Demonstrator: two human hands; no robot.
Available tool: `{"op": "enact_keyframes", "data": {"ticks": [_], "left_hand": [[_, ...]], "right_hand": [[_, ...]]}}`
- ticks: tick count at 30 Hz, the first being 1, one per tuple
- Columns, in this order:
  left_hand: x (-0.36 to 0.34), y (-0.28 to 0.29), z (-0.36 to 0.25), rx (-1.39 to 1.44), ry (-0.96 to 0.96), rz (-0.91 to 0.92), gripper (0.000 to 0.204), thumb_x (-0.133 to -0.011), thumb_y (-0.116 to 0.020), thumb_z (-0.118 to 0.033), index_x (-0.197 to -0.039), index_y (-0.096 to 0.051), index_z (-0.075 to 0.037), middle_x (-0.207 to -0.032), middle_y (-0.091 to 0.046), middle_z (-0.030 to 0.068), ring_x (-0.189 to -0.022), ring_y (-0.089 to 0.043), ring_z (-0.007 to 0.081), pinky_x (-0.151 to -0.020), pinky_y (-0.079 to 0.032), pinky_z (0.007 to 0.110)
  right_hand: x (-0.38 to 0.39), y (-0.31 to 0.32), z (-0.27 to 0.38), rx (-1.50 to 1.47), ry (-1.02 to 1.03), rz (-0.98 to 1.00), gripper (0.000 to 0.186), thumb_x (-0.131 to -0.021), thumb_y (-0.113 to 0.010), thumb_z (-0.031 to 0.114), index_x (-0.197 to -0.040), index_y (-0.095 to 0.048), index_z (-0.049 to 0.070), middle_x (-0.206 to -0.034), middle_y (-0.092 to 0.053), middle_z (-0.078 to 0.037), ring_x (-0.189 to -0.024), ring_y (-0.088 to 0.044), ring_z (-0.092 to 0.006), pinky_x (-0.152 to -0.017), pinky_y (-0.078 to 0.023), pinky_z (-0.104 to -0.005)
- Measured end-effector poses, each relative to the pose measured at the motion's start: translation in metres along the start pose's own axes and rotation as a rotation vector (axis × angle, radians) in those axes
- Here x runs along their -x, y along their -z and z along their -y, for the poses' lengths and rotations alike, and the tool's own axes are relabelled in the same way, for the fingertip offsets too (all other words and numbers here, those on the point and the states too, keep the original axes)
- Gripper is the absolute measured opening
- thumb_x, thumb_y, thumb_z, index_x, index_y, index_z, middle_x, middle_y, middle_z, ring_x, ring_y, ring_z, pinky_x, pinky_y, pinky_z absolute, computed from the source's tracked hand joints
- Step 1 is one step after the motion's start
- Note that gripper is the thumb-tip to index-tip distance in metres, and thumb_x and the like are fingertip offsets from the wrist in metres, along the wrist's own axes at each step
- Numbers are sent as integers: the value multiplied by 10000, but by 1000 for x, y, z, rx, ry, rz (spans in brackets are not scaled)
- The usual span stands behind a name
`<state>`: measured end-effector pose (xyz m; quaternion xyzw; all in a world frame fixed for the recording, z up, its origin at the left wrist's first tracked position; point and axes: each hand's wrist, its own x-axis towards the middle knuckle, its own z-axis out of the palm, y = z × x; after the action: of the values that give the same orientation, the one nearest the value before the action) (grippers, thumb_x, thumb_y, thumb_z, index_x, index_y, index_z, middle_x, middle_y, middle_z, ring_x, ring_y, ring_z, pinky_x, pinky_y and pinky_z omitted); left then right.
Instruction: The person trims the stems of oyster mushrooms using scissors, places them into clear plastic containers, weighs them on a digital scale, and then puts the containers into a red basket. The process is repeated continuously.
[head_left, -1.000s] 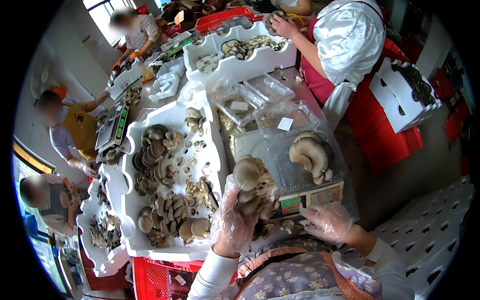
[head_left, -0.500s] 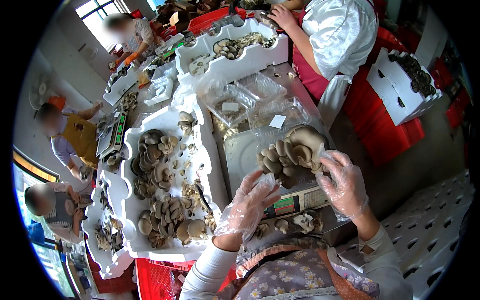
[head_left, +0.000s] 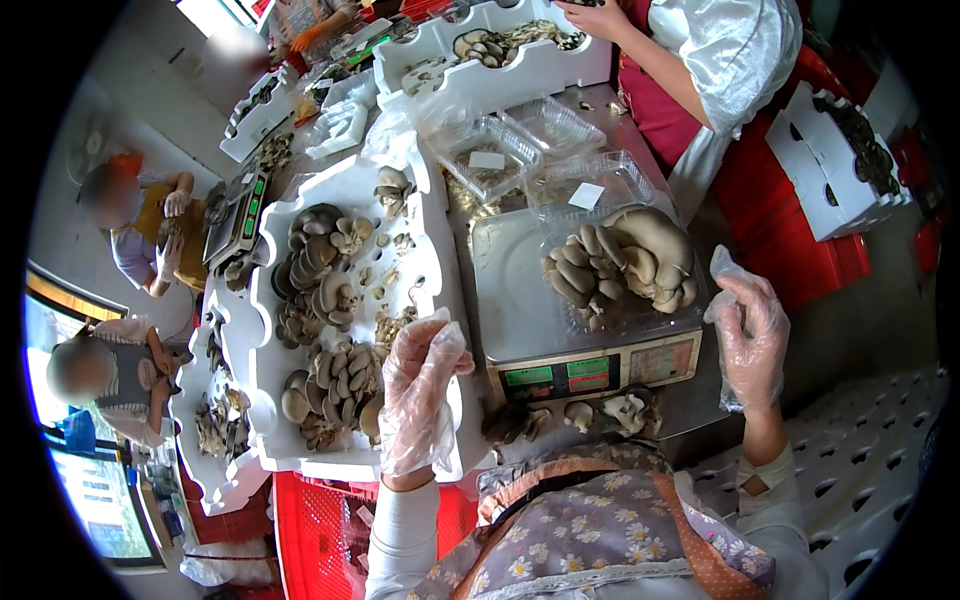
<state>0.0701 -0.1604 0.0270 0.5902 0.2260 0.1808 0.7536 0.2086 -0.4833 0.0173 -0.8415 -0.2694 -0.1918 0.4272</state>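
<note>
Clusters of grey-brown oyster mushrooms (head_left: 655, 258) lie in a clear plastic tray (head_left: 592, 314) on the steel pan of a weighing scale (head_left: 515, 300). My right hand (head_left: 750, 335), in a thin clear glove, is raised just right of the scale. Its fingers bend loosely, apart from the mushrooms. Further left, my left hand (head_left: 418, 405), gloved likewise, is above the near right wall of a white foam box (head_left: 425, 240). Its fingers are half curled, partly hiding one another, with nothing visible in them. More oyster mushrooms (head_left: 340, 385) fill the box's left side.
Clear plastic containers (head_left: 490, 160) lie behind the scale. Loose mushrooms (head_left: 625, 410) sit along the near table edge. A red crate (head_left: 310, 525) is below the foam box. Across the table at upper right stands a person in a maroon apron (head_left: 650, 95); other people work at left.
Both my hands have come away from the mushrooms on the scale, the left moving left and the right moving right. The mushrooms now rest in the tray. The view has shifted.
</note>
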Motion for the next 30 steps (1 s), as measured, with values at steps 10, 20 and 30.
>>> {"op": "enact_keyframes", "data": {"ticks": [10, 20, 30], "left_hand": [[-23, -14, 9, -728, -416, 256, 503, -899, -719, -114, -1351, -538, 10, -1208, -642, 203, -1049, -675, 294, -866, -562, 390], [-63, -58, 9, -876, -765, 427, 666, -840, -690, -55, -1463, -458, -107, -1327, -577, 250, -1140, -610, 441, -955, -517, 435], [-88, -57, 60, -181, -132, 350, 545, -946, -598, -45, -1467, -453, 19, -1436, -536, 166, -1333, -512, 261, -1125, -402, 361]], "right_hand": [[-10, -7, 26, 6, 13, 21, 291, -896, -623, -11, -1186, -649, 7, -1082, -680, -177, -894, -669, -310, -814, -531, -375], [0, -62, 54, 190, 167, 215, 356, -847, -739, 106, -1161, -634, -25, -951, -697, -215, -846, -676, -401, -751, -534, -473], [2, -86, 57, 112, -133, 152, 424, -870, -768, 224, -1144, -592, -48, -834, -673, -253, -789, -676, -428, -696, -518, -460]]}}
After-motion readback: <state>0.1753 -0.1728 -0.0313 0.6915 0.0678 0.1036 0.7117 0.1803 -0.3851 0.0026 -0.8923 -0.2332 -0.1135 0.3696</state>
